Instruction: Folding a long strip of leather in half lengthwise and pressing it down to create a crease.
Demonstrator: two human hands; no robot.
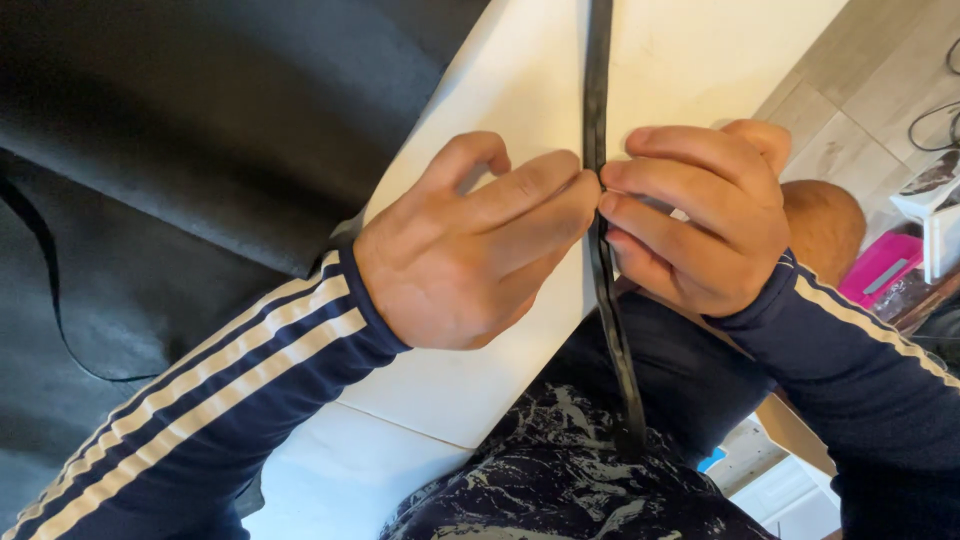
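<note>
A narrow black strip (599, 80) runs from the top of the view down over a white table (500, 100) to my lap. My left hand (470, 250) and my right hand (695, 215) meet at the strip in the middle of the view. Both pinch it between fingertips and thumb, left hand from the left side, right hand from the right. The strip's lower part (622, 360) hangs past the table edge onto my dark patterned trousers. Both arms wear dark blue sleeves with pale stripes.
A large sheet of black fabric (200, 130) covers the table's left side, with a thin black cord (45, 270) lying on it. At the right are a pale wood-look floor (850, 120), a pink object (880, 265) and dark cables (935, 125).
</note>
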